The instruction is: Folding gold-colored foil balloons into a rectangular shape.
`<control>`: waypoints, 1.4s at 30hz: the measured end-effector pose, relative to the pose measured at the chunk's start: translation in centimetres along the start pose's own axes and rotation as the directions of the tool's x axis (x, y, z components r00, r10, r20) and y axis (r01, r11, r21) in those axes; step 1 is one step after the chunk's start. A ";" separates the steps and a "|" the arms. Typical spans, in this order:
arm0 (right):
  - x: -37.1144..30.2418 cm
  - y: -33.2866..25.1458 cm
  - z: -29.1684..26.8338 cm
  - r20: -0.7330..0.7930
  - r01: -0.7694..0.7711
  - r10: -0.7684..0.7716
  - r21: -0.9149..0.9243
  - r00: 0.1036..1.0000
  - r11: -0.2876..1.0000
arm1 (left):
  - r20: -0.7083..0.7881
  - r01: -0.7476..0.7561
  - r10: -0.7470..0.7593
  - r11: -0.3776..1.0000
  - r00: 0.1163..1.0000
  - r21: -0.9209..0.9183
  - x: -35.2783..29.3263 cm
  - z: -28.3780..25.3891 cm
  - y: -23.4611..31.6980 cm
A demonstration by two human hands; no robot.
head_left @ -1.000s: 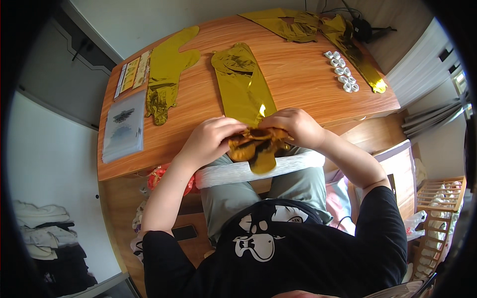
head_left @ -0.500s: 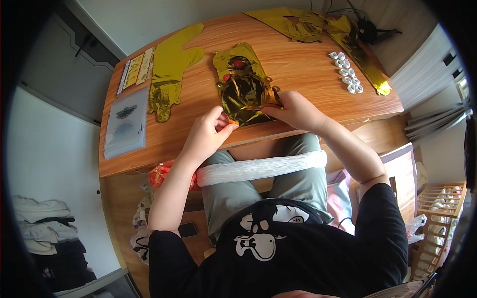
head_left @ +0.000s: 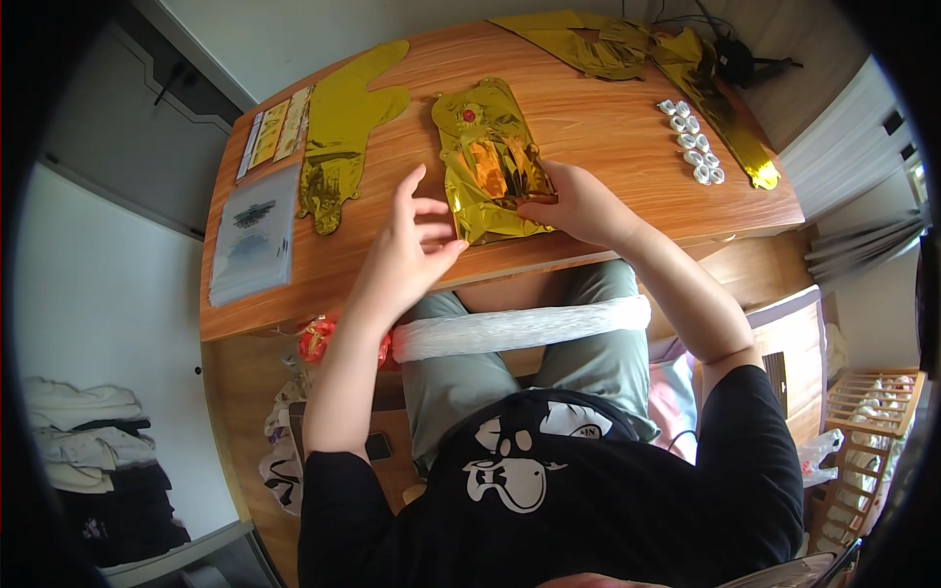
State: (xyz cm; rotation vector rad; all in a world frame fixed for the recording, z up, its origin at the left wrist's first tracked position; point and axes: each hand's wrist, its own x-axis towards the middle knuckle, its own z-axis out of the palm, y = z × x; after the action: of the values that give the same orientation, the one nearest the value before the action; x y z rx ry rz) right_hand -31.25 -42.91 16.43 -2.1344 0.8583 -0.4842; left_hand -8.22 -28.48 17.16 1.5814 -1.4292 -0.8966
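Note:
A crumpled gold foil balloon (head_left: 487,157) lies flat near the front edge of the wooden table (head_left: 598,127). My right hand (head_left: 578,201) presses on its lower right part, fingers pinching the foil. My left hand (head_left: 412,240) hovers at the balloon's lower left corner with fingers spread, thumb just touching the foil edge. A white rolled plastic sheet (head_left: 520,328) rests across my lap below the table edge.
Another flat gold balloon (head_left: 345,127) lies to the left, beside a clear packet (head_left: 253,233) and a strip of cards (head_left: 276,129). More gold foil (head_left: 637,49) lies at the back right, with several small white rolls (head_left: 692,152). A red item (head_left: 319,341) sits under the table.
The folded gold balloon went from my lap up onto the table and now lies spread out. My left hand has opened and let go of it; my right hand stays on it.

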 end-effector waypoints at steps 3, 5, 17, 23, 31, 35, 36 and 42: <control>0.0 0.4 0.1 -0.020 0.012 -0.011 0.016 1.000 1.000 | -0.075 -0.421 0.575 0.675 0.814 0.606 -2.3 2.3 0.2; 0.1 0.3 0.3 -0.029 0.029 -0.029 0.010 0.999 1.000 | 0.043 -0.418 0.536 0.603 0.843 0.680 -3.8 3.8 -0.7; 0.0 -0.6 0.4 -0.036 -0.003 0.003 -0.004 0.999 1.000 | 0.068 -0.351 0.492 0.511 0.868 0.785 -5.4 6.4 -3.0; 0.0 -0.1 0.7 -0.088 0.040 -0.043 -0.035 0.995 0.999 | -0.003 -0.294 0.498 0.517 0.867 0.804 -4.1 8.4 -1.1; -0.2 -0.9 0.7 -0.017 -0.036 0.036 -0.023 0.999 0.999 | 0.056 -0.341 0.502 0.498 0.863 0.797 -3.3 9.3 -1.3; -0.3 -0.6 0.5 -0.009 0.004 -0.003 0.073 1.000 0.997 | 0.076 -0.357 0.510 0.480 0.857 0.802 -3.1 9.4 -1.9; -0.2 -0.6 0.4 0.007 -0.083 0.083 0.115 0.997 0.990 | 0.084 -0.362 0.516 0.468 0.853 0.806 -3.1 9.3 -2.0; -2.4 -0.4 -0.1 -0.057 -0.104 0.141 0.417 0.988 0.903 | 0.080 -0.360 0.517 0.468 0.852 0.807 -3.1 9.4 -2.1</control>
State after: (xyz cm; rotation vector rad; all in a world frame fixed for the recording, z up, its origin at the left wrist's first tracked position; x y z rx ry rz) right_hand -32.84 -41.03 16.61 -1.6711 0.8460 -0.6348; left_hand -16.09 -26.28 11.23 1.6704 -2.1371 0.3036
